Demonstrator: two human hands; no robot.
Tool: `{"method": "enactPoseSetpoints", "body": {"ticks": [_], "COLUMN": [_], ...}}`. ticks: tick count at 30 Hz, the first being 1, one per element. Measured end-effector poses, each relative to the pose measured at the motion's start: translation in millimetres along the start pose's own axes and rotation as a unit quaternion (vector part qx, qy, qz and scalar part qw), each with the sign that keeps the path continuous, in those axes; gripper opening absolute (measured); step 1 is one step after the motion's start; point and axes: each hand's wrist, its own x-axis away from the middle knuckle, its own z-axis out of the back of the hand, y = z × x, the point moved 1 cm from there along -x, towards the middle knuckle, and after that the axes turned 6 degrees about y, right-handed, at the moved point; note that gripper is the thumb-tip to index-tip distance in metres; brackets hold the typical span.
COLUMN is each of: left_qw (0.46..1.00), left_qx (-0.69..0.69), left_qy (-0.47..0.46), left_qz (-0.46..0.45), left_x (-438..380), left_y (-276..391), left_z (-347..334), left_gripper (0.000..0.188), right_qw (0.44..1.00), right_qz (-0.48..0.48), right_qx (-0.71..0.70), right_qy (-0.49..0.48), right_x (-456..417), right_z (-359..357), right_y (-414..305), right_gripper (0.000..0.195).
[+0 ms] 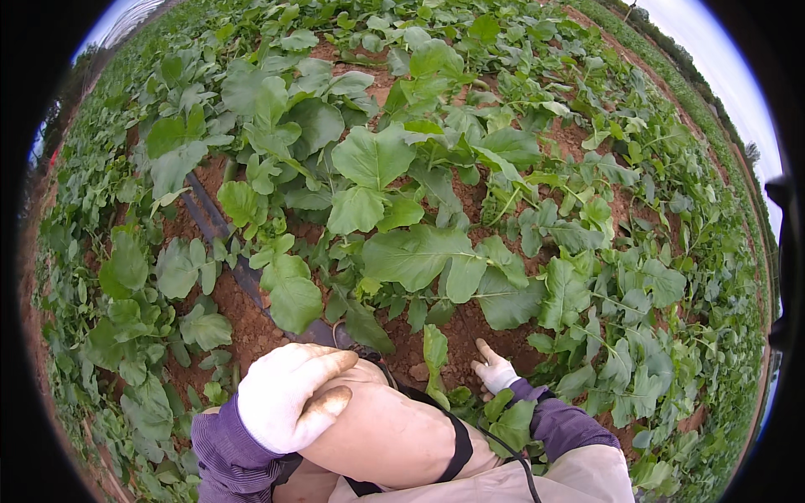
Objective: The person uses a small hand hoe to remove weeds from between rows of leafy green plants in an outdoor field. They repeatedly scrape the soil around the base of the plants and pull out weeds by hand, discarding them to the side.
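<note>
My left hand [295, 393], in a white glove with brown-stained fingertips, rests on my bent knee [383, 434], thumb apart from the fingers. Down to the right, my right hand [495, 370] reaches low among the plants in a similar glove, its fingers apart at the reddish-brown soil [465, 327]. Nothing shows in either hand, though leaves hide part of the right one. An upright green leaf [434, 358] stands between my knee and the right hand. Broad lobed leaves [415, 258] of a leafy crop, perhaps radish, spread just ahead.
Black strips [220, 229], which look like drip tape, run diagonally over the soil at left. A black strap [461, 449] goes around my leg, and a black cord [525, 468] hangs beside it. Dense crop rows [660, 188] surround me; a pale tunnel-like structure [129, 22] stands far off.
</note>
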Motion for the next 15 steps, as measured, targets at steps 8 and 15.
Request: {"method": "enactPoseSetpoints", "body": {"ticks": [8,15], "left_qw": [1.0,1.0], "left_qx": [0.009,0.004], "left_qy": [0.007,0.024], "left_qz": [-0.002,-0.01], "left_x": [-4,4], "left_y": [-4,-7], "left_z": [-3,-4], "left_gripper": [0.035,0.033], "right_qw": [0.996,0.971], "right_qz": [0.067,0.109], "right_qx": [0.039,0.207], "right_qy": [0.046,0.046], "right_x": [-62,-12], "right_z": [-26,2], "right_y": [-53,67], "right_gripper": [0.063,0.063]}}
